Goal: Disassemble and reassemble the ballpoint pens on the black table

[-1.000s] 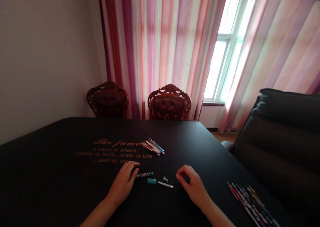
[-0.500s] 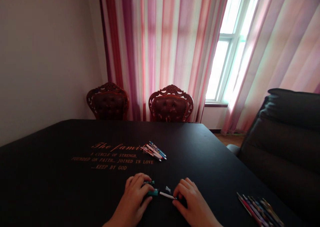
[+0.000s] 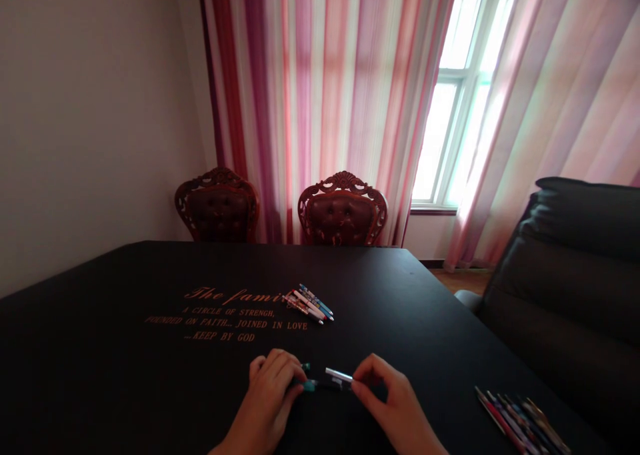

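Left hand (image 3: 267, 389) was closed on a teal pen piece (image 3: 311, 385); right hand (image 3: 395, 403) pinched a silver pen barrel (image 3: 339, 375) at the fingertips. Hands were close together, not touching, with both pieces between them, low on the black table (image 3: 400, 308). Exact join between the pieces was too dark to tell. Pen bundle (image 3: 308, 303) lay ahead, beside gold lettering (image 3: 227, 315). Pen row (image 3: 520, 421) lay right, near the table edge.
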`<state>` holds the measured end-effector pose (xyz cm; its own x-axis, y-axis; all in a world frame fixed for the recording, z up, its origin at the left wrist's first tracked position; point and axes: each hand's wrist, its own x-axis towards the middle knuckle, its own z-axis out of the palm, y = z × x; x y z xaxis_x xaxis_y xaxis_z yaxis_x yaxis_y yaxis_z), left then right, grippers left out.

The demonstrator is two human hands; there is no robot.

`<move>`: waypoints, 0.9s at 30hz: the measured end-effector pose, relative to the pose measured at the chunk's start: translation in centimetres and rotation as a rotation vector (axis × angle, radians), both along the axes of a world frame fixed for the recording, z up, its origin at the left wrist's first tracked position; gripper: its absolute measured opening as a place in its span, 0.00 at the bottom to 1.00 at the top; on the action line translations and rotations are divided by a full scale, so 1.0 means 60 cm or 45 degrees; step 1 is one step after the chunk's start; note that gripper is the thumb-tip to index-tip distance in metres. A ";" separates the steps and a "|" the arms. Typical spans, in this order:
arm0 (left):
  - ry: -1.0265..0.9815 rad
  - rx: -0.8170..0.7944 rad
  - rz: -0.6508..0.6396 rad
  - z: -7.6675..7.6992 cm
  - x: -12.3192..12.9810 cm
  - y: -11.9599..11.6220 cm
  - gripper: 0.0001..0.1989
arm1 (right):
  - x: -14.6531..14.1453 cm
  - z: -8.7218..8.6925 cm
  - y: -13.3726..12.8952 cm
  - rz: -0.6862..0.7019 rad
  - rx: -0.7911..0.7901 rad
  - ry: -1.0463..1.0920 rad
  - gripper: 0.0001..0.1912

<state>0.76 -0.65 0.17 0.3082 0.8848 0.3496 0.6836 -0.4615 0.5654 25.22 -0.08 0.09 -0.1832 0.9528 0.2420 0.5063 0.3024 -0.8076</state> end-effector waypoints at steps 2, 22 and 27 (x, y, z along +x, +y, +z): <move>-0.223 -0.100 -0.001 -0.003 0.004 -0.004 0.04 | 0.000 0.003 -0.001 -0.006 -0.045 0.122 0.06; -0.779 -0.345 -0.052 -0.016 0.018 -0.013 0.10 | -0.001 0.024 -0.016 0.032 0.055 0.210 0.03; -0.677 -0.305 -0.017 -0.010 0.022 -0.020 0.08 | -0.001 0.022 -0.019 0.069 -0.015 0.253 0.04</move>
<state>2.06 -1.84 -0.44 0.1569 0.9554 0.2502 0.2721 -0.2854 0.9190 25.13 -1.20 1.43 -0.1842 0.9458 0.2673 0.3200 0.3148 -0.8936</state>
